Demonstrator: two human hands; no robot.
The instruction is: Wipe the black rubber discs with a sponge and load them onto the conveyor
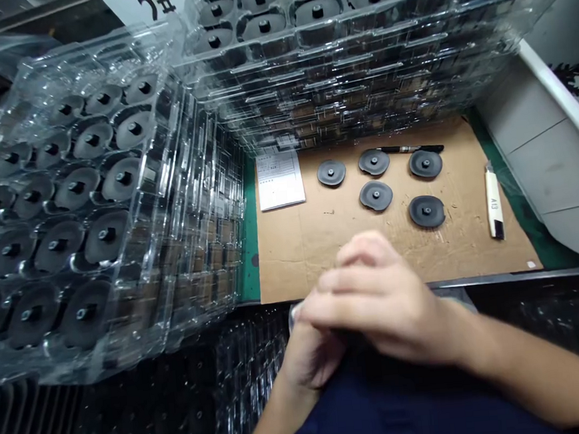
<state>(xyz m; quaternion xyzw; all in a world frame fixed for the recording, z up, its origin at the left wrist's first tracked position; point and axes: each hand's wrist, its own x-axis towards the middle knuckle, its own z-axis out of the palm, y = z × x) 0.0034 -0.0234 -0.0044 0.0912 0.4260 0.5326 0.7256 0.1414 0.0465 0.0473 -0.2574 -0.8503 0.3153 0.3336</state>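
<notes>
My right hand (381,297) is closed over my left hand (311,359), fingers curled, close in front of my body at the near edge of the work surface. Both hands are somewhat blurred, and whatever lies between them is hidden. Most of my left hand's fingers are covered by the right. Beyond them, several dark grey discs, each with a small central stud, lie on a brown cardboard sheet (317,255). Nearest to my hands is one disc (419,213); another disc (376,200) lies a little to its left.
Clear plastic trays (168,206) full of similar discs are stacked high at the left. Another tray stack (358,71) runs along the back. A paper pad (281,184), a black pen (424,148) and a white-handled cutter (494,204) lie on the cardboard. A pale panel (560,155) borders the right.
</notes>
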